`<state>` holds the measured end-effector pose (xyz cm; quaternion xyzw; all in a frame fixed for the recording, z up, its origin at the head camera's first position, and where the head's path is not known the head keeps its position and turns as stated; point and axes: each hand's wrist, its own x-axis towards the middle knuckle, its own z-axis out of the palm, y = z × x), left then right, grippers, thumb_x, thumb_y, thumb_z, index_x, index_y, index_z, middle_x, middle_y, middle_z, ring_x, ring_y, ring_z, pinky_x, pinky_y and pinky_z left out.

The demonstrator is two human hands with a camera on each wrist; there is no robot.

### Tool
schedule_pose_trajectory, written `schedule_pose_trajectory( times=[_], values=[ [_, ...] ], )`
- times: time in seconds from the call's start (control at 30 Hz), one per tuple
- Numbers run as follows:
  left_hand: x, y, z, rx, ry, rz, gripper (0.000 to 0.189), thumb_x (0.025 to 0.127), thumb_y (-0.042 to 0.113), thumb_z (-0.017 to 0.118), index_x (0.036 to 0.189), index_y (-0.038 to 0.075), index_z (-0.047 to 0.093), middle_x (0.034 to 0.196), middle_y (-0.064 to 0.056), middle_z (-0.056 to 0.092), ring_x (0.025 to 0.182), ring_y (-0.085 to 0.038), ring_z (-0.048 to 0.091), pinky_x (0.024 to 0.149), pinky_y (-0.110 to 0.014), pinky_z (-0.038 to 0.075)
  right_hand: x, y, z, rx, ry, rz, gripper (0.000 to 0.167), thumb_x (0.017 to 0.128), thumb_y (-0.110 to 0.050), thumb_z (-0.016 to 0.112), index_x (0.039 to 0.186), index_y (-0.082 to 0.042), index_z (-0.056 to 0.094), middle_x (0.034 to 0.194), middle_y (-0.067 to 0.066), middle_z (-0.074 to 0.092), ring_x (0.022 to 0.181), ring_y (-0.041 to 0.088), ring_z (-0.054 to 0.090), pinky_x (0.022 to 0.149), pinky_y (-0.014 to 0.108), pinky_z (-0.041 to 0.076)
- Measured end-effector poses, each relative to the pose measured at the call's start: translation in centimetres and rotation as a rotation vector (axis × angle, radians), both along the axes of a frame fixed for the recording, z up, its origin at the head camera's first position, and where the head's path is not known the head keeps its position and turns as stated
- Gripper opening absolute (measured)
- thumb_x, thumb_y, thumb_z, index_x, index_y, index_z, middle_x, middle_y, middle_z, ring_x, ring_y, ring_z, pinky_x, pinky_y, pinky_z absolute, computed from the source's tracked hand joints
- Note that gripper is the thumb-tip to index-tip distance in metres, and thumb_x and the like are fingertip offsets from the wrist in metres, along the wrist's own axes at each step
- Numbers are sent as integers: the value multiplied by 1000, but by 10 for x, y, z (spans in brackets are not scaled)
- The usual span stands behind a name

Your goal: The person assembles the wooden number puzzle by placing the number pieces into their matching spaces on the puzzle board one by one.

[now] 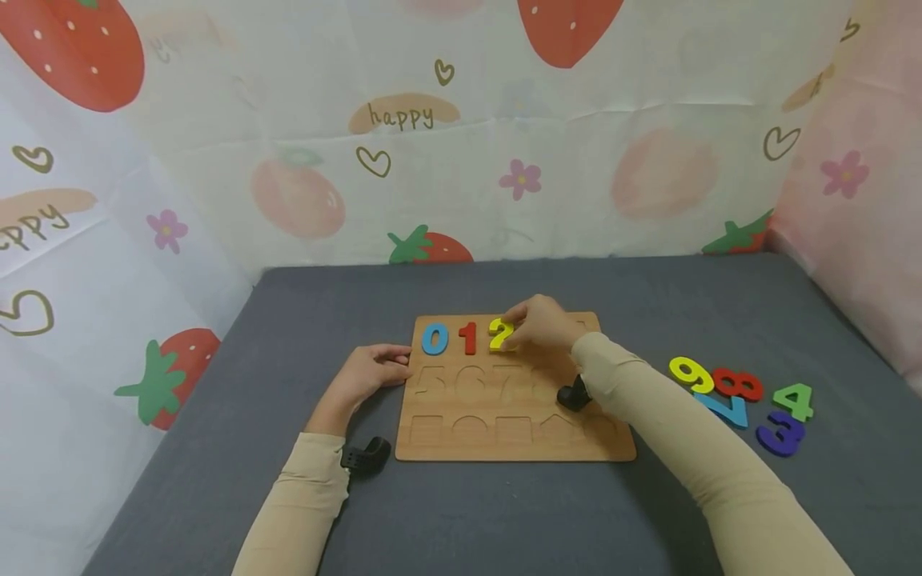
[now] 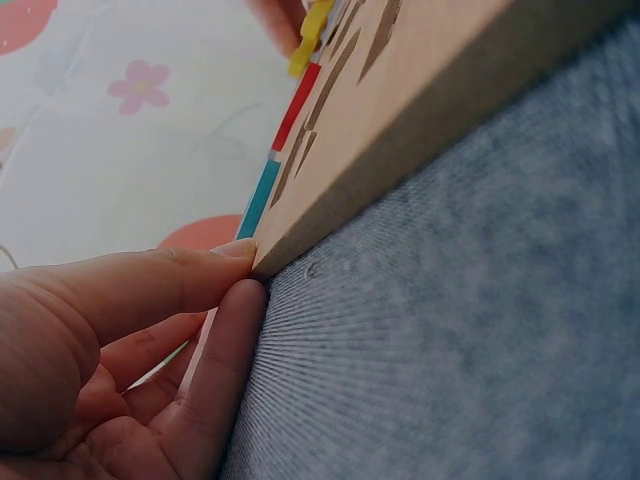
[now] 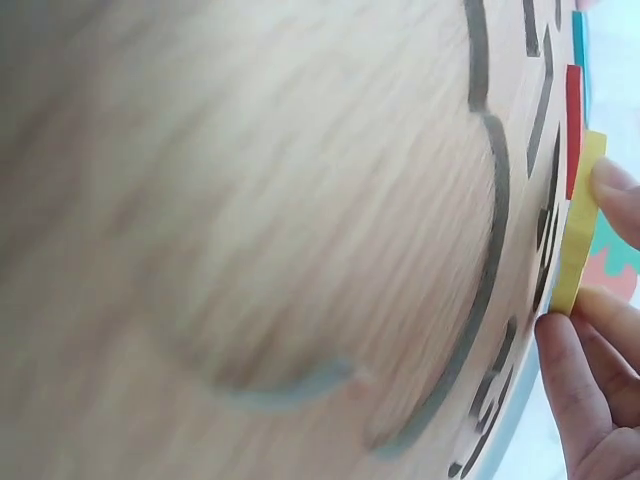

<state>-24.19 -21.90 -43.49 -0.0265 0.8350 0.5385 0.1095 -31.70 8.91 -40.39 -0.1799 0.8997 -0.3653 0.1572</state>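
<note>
A wooden number puzzle board [image 1: 515, 461] lies flat on the grey-covered table. My left hand [image 1: 369, 372] is at its left edge, the thumb tip and a fingertip [image 2: 240, 300] right against the board's side. In the top row sit a blue 0 [image 1: 435, 339] and a red 1 [image 1: 468, 338]. Just right of them my right hand [image 1: 545, 324] pinches a yellow number 2 [image 1: 497, 334] between thumb and fingers, over the top row. From the right wrist, the yellow piece [image 3: 577, 230] stands out higher than the red 1 [image 3: 573, 130]. My hand hides the row's right part.
Right of the board lie loose number pieces: a yellow 9 [image 1: 691, 374], a red 8 [image 1: 738, 385], a blue 7 [image 1: 726, 411], a green 4 [image 1: 794, 402] and a purple 3 [image 1: 781, 434]. Printed curtains [image 1: 576, 216] hang behind and beside the table.
</note>
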Motion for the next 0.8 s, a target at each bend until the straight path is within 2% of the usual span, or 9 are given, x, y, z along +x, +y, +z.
schedule_pose_trajectory(
  times=[0.23,0.57,0.8],
  values=[
    [1,1,0,-3,1,0,47,91,5,70,136,0,59,124,-19,63,96,-11,66,88,-30,57,-1,-4,-1,13,14,15,55,78,-18,85,128,-3,67,122,15,70,106,27,62,88,36,54],
    [1,0,-1,-5,11,-6,47,91,4,70,136,-1,59,124,-21,63,96,-11,66,89,-32,58,0,-7,-2,35,3,20,55,79,-16,85,129,-2,66,126,16,67,111,29,61,89,36,55],
    [0,1,-1,-36,7,15,46,90,6,72,134,4,62,123,-16,65,100,-15,64,88,-30,56,-1,-8,-2,58,19,17,53,79,-16,85,127,-2,68,121,15,67,104,26,61,85,34,53]
  ],
)
